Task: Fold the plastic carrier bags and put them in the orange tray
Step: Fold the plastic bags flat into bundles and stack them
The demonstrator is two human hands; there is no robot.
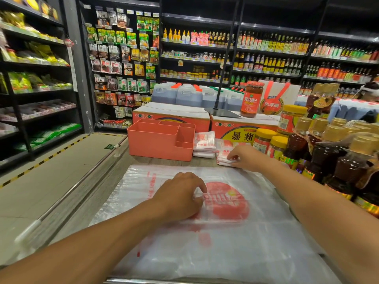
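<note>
- My left hand point(180, 197) sits on the spread carrier bag point(235, 232), which lies flat on the surface point(174, 163) nearest me. Its fingers are curled, with thumb and forefinger nipping a ridge of film by the red print.
- My right hand point(246, 156) is out at the small folded stack point(222, 160), just beyond the bag's far right corner. Its fingers are curled over the stack and seem to grip it (the thumb side is hard to read).
- The orange tray point(155, 146) stands behind the bag to the left, and I see no bags in the compartments that show. A taller folded stack point(205, 144) leans just beside its right wall.
- The step, as I judge it, is to carry folded bags across to the tray while the flat one is pinned.
- To do it well I'd clamp the whole stack from both sides so no layer slips. I'd lift it clear of the oil bottles point(328, 156) close on the right, then lower it edge first into the large compartment.
- The film looks slick and springy, so I'd press the air out before each fold and crease firmly.
</note>
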